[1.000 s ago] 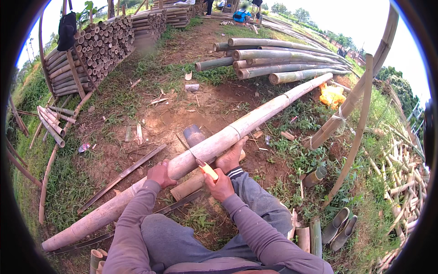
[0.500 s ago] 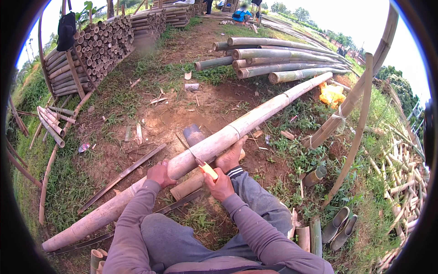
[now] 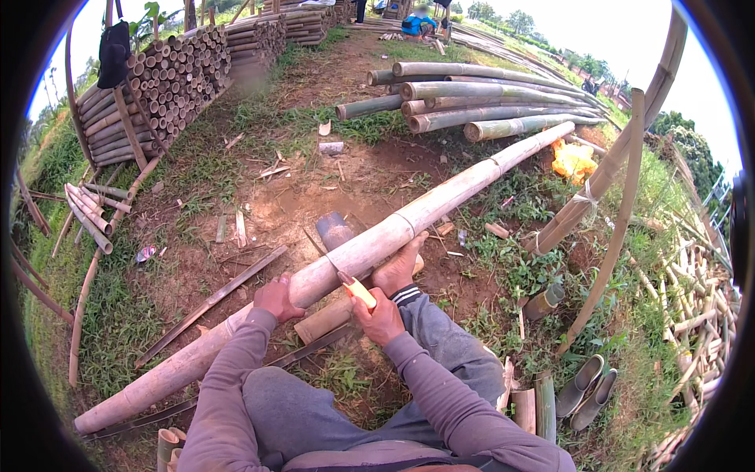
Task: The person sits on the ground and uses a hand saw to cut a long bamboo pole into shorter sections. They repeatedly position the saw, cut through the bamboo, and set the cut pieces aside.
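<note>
Slight shift of bamboo pole, under left hand, beyond right hand

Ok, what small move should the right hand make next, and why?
Probably a gentle pull back on the saw: the right hand grips its handle, the blade lies across the pole, and the left hand rests on the pole, seemingly steadying it.

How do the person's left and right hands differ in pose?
The left hand rests on the long pale bamboo pole, while the right hand grips the yellow-handled, thin-bladed tool. The left hand touches the pole directly; the right hand sits off it, on its near side. Both are bare below mauve sleeves.
</note>
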Demonstrator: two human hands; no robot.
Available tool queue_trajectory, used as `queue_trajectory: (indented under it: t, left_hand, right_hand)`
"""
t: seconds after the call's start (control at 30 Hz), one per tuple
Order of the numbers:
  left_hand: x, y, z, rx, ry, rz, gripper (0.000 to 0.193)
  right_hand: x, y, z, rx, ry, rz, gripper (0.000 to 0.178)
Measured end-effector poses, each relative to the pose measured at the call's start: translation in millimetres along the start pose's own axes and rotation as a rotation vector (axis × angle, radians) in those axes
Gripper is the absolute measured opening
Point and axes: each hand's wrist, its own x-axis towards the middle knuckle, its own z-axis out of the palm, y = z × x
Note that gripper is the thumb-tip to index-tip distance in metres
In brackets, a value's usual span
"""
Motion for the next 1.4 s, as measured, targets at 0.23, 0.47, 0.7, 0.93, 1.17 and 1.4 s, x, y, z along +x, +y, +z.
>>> queue_trajectory:
  t: [0.23, 0.47, 0.7, 0.93, 1.17, 1.4]
  left_hand:
    - [1.7, -1.5, 2.7, -0.001, 0.001, 0.001, 0.115]
    - [-0.2, -2.6, 2.4, -0.006, 0.022, 0.015, 0.119]
    - [0.5, -1.0, 0.8, -0.003, -0.014, 0.007, 0.12]
    - [3.9, 0.0, 3.4, 0.002, 0.003, 0.017, 0.121]
    - [6.6, -10.3, 3.0, 0.0, -0.022, -0.035, 0.106]
    - [18.9, 12.8, 1.1, -0.027, -0.057, 0.022, 0.097]
  right_hand:
    - [-0.3, 0.1, 0.2, 0.025, 0.011, -0.023, 0.045]
    - [-0.2, 0.9, 1.6, 0.014, 0.007, -0.014, 0.045]
    - [-1.3, 0.6, 0.9, 0.003, 0.008, -0.015, 0.044]
    - [0.3, 0.8, -2.3, 0.005, 0.009, -0.001, 0.044]
    - [26.0, -28.1, -1.7, -0.038, -0.012, -0.031, 0.044]
    - [20.1, -29.7, -40.7, -0.054, -0.109, 0.105, 0.042]
